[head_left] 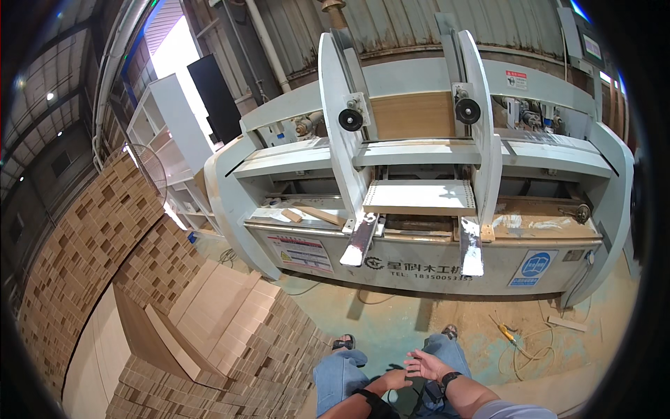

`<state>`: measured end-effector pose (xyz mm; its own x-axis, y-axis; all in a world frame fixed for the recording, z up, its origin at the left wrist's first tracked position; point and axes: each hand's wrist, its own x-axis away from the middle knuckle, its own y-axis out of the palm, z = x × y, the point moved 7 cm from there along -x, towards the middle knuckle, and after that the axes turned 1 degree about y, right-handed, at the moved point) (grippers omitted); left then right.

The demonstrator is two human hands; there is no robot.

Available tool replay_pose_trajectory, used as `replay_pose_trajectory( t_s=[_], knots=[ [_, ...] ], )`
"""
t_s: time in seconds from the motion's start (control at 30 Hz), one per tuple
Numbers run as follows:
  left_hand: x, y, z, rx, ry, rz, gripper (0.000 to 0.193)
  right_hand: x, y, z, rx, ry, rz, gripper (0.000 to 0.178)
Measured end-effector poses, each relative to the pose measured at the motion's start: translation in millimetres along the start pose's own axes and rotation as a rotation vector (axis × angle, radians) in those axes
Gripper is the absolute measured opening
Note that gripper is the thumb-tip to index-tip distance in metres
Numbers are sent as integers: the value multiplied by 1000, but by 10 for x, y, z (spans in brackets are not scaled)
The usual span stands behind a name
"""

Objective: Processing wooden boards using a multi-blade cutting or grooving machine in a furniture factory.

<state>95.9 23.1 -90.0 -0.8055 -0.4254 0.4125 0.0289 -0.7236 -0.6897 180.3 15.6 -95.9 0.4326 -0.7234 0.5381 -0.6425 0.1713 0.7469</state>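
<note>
Both hands hover over my lap at the bottom of the view. My right hand (427,366) is turned palm up with its fingers spread and nothing in it. Close beside it, my left hand (396,379) points toward the right hand; its fingers look loosely stretched, and I see nothing held. A dark strap or cord hangs below the hands, partly hidden. Ahead stands a large pale woodworking machine (300,241), touched by neither hand. Across its two front support arms lies a white panel (419,194) edged with small holes. A brown board (410,115) stands upright behind it.
Tall stacks of wooden strips (91,237) fill the left, with loose boards (174,339) leaning on a nearer stack (230,314). A yellow-handled tool (507,334) with a coiled cord lies on the floor at right. Offcuts (292,215) rest on the machine's left ledge.
</note>
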Motion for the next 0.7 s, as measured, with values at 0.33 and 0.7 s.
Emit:
replay_pose_trajectory(
  t_s=[0.33,0.7],
  knots=[
    [335,-1102,15,15,-171,100,45,107,50,-341,-259,-160,-39,36],
    [-616,-4872,-167,426,-84,955,27,-555,-223,-535,-247,-215,46,31]
  ],
)
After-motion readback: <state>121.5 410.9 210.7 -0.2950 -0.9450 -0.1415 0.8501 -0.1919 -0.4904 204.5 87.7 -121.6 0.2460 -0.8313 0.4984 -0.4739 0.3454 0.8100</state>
